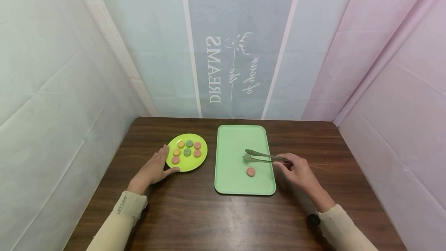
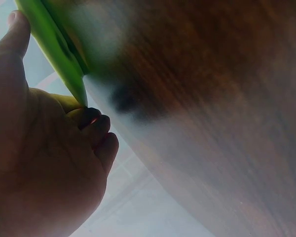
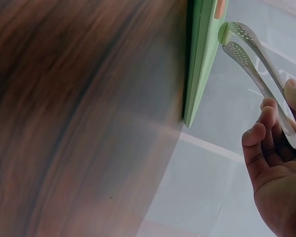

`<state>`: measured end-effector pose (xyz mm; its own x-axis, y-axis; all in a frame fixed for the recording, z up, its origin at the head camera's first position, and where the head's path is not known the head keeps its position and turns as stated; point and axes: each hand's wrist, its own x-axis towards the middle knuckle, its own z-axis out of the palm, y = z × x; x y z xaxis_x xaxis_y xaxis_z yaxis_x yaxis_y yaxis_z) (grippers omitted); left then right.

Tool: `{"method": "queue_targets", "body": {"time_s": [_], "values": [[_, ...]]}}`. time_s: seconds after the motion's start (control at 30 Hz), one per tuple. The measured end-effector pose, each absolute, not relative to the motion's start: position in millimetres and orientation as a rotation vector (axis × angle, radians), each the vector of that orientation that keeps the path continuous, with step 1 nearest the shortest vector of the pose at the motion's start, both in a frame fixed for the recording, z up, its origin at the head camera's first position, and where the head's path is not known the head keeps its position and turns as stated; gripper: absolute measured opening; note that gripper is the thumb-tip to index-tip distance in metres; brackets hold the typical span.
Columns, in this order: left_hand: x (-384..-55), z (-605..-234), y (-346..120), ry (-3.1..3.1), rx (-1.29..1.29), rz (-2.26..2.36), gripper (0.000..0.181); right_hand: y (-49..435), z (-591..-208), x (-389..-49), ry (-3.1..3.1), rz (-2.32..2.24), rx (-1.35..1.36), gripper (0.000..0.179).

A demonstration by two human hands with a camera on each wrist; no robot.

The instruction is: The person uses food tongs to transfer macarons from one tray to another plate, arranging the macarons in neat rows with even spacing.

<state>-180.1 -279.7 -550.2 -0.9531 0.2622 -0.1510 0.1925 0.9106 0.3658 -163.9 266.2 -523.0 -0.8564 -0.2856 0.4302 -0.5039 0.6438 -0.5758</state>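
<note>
My right hand [image 1: 299,171] holds metal tongs [image 1: 266,159] with perforated tips, its thumb and fingers around the handle end. Over the green tray [image 1: 228,181], the tong tips stand apart at a green macaron [image 3: 224,33]. A pink macaron [image 1: 251,172] lies on the tray nearer the person. At left, my left hand [image 1: 153,169] rests against the rim of a yellow-green plate [image 1: 191,165], fingers extended along its left side and thumb at the near edge. Pink, green [image 1: 187,152] and yellow-orange macarons [image 1: 176,152] sit on the plate.
Plate and tray stand side by side on a dark wood-grain table [image 1: 195,216], with a gap between them. Pale cloth hangs behind the table and on both sides; the back cloth [image 1: 240,14] carries mirrored lettering. A dark band [image 1: 313,219] shows at the right sleeve cuff.
</note>
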Motion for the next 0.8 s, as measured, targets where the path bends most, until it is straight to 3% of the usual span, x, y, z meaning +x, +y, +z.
{"method": "queue_targets", "body": {"time_s": [0.8], "values": [[-184, -544, -281, 2.836, 0.339, 0.514, 0.117, 240, -518, -174, -2.531, 1.057, 0.642, 0.024]]}}
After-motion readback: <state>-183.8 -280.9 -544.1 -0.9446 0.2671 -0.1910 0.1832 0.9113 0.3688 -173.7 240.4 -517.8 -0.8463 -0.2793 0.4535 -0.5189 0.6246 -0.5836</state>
